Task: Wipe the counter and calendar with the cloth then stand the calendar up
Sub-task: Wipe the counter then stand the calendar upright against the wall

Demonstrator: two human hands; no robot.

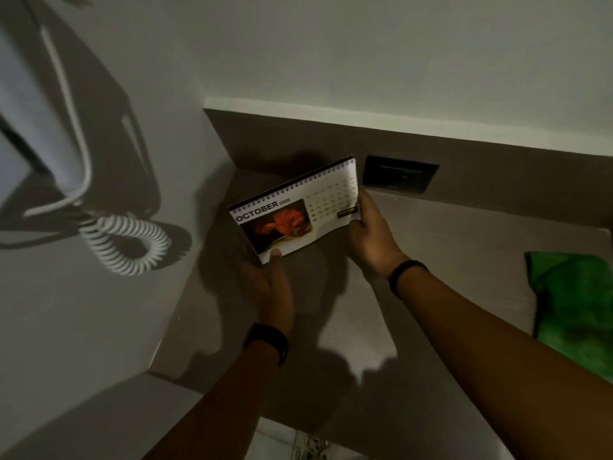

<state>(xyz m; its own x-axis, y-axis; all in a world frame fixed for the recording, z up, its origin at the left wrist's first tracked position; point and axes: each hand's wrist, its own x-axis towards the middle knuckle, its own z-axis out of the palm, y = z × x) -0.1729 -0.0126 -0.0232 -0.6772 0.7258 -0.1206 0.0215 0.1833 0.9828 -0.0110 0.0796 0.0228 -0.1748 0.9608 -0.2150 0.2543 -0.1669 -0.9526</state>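
A spiral-bound desk calendar [298, 210] showing OCTOBER and a red flower photo is held tilted above the back left corner of the grey-brown counter [447, 260]. My left hand [272, 287] grips its lower left corner with the thumb on the page. My right hand [368, 230] holds its right edge. A green cloth [574, 303] lies crumpled on the counter at the far right, apart from both hands.
A white wall phone [49, 137] with a coiled cord [129, 244] hangs on the left wall. A dark socket plate [401, 174] sits in the counter's back panel behind the calendar. Floor and a shoe [311, 446] show below the counter's front edge.
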